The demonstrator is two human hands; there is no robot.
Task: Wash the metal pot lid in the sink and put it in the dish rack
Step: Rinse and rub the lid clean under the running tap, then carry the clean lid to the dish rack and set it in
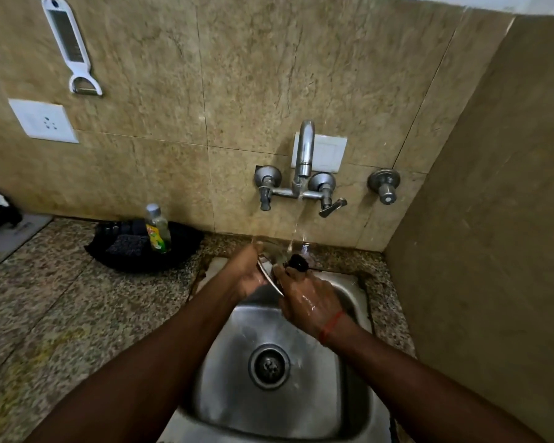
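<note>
While water runs from the tap (303, 161), the metal pot lid (268, 274) is held tilted over the back edge of the sink (328, 410). Left hand (247, 274) grips its rim. Right hand (307, 298), wet, curls onto it beside the black knob (298, 262). Soap bottle (157, 228) stands at the worktop's (61, 298) back edge.

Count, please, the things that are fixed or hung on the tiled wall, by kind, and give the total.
Tap spout: 1
Valve handles: 3
White wall plates: 2
White slicer-peeler: 1
Total: 7
</note>
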